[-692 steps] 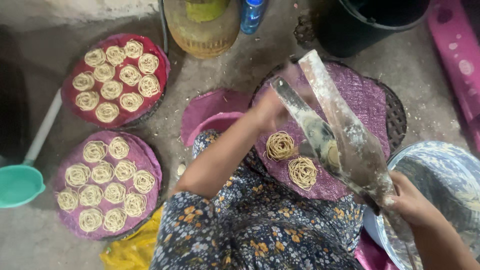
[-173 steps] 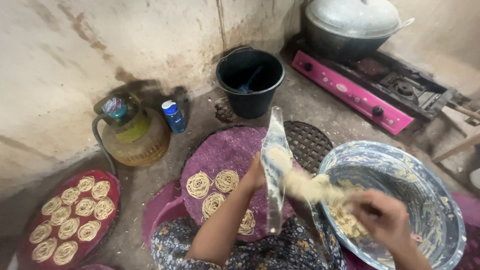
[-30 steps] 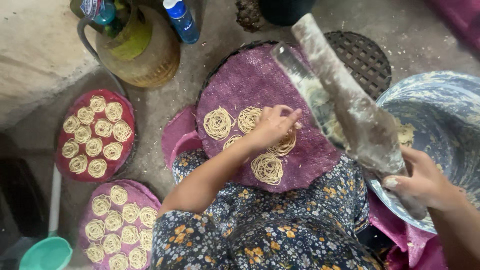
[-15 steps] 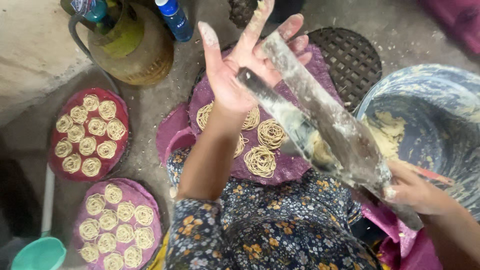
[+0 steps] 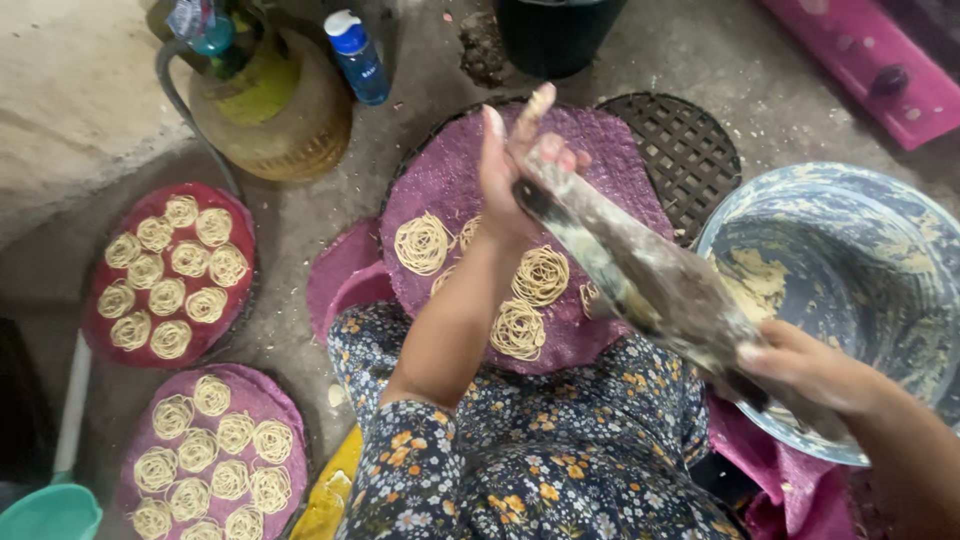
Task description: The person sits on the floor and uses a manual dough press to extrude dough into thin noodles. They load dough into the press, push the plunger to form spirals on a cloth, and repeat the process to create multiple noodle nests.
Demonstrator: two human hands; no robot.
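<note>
On the floor [image 5: 300,230], a blue-capped bottle [image 5: 358,58] stands at the far edge; both hands, left [image 5: 515,165] and right [image 5: 805,365], clasp a dough-smeared piping bag [image 5: 650,285].

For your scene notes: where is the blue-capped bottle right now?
In the head view, the blue-capped bottle stands top left of centre, right beside the yellow woven-covered jug, behind the purple mat.

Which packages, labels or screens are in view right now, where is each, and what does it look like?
Blue bottle: top centre-left, beside the gas cylinder; small, blue with a white cap and a label band.
Gas cylinder: top left; rounded, yellowish, worn, no readable label.
No screens or signs in view.
</note>
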